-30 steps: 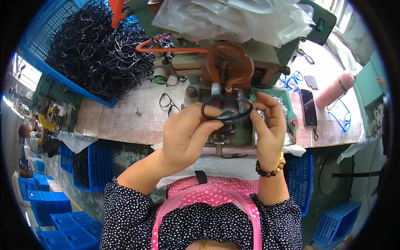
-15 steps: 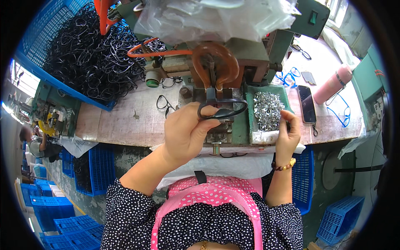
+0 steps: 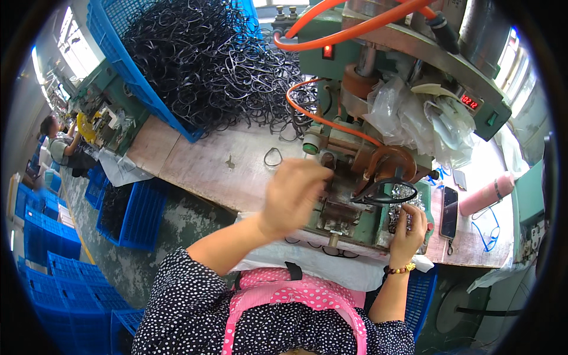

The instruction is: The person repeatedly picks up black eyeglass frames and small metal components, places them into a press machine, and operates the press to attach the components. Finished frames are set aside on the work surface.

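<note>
Left hand (image 3: 291, 199): grip indeterminable; right hand (image 3: 408, 234): fingers narrowed, load unseen. Black frame (image 3: 387, 202) just beyond could be dislodged if bumped.

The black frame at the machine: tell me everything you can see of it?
The black frame is slim, glossy and plastic-looking, with a rounded, open rim; finer parts are hard to make out. Seen aslant, it sits below the brown loop, in front of some shiny bits. The left hand is apart from it; the right hand is just below it in the picture, contact unclear.
</note>
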`<action>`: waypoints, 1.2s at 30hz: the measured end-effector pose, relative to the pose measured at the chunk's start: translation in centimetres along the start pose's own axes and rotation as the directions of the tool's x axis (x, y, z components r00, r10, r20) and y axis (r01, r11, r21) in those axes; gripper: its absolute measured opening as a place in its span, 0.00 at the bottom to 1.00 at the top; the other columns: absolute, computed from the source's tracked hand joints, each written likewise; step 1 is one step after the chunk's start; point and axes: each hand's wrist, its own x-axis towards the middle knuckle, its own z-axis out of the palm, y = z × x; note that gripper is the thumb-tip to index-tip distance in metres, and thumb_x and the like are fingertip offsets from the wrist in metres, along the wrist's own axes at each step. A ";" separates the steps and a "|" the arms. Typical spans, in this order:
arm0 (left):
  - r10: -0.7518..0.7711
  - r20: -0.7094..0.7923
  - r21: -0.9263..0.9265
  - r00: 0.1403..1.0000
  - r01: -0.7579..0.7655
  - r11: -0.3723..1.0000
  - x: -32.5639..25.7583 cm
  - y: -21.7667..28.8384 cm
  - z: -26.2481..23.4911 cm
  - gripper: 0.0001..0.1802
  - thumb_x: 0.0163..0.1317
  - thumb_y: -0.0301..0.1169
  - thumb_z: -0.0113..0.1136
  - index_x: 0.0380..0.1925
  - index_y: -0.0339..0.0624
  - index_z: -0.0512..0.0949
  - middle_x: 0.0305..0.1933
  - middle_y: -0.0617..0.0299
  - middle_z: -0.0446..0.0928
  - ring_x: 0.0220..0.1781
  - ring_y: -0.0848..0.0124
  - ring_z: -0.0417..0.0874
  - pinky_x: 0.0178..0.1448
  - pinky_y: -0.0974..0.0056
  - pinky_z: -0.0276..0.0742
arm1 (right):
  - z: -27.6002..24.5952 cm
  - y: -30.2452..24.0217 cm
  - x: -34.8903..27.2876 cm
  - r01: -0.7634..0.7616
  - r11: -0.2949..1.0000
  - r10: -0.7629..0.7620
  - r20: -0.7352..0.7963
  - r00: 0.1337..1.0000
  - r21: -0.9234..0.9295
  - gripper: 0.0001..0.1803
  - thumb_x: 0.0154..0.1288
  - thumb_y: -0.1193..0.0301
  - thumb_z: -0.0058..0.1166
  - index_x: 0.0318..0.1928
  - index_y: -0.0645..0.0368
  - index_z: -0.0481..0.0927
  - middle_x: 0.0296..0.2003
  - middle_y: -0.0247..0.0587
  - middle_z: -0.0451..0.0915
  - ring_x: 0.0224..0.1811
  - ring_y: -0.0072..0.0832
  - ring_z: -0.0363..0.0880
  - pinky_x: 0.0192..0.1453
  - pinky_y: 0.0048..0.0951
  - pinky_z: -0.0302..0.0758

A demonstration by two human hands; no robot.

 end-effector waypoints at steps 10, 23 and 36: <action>-0.346 0.412 0.704 0.843 -0.054 0.708 -5.8 -15.7 -2.8 0.12 0.54 0.23 0.64 0.39 0.50 0.81 0.52 0.57 0.79 0.55 0.54 0.79 0.56 0.53 0.77 | 0.4 0.0 -0.7 -0.040 0.993 0.052 -0.112 0.992 0.113 0.07 0.65 0.82 0.57 0.42 0.61 0.81 0.37 0.42 0.81 0.39 0.35 0.80 0.48 0.34 0.76; -0.707 0.209 -0.310 0.675 0.732 0.607 -3.0 -3.2 -6.3 0.05 0.73 0.28 0.58 0.44 0.40 0.77 0.28 0.63 0.78 0.24 0.81 0.72 0.28 0.76 0.63 | -1.3 -0.6 -0.2 -0.101 0.935 0.126 -0.054 0.991 0.339 0.07 0.65 0.85 0.57 0.39 0.63 0.83 0.38 0.38 0.80 0.40 0.27 0.80 0.46 0.26 0.77; -0.478 0.042 -0.692 0.877 0.371 0.620 1.7 3.4 -2.8 0.12 0.77 0.31 0.52 0.52 0.34 0.74 0.48 0.55 0.80 0.42 0.69 0.83 0.39 0.67 0.80 | -1.2 -8.1 1.8 -0.162 0.693 0.070 0.159 0.985 0.702 0.08 0.66 0.86 0.55 0.44 0.64 0.79 0.41 0.33 0.78 0.47 0.20 0.75 0.55 0.22 0.71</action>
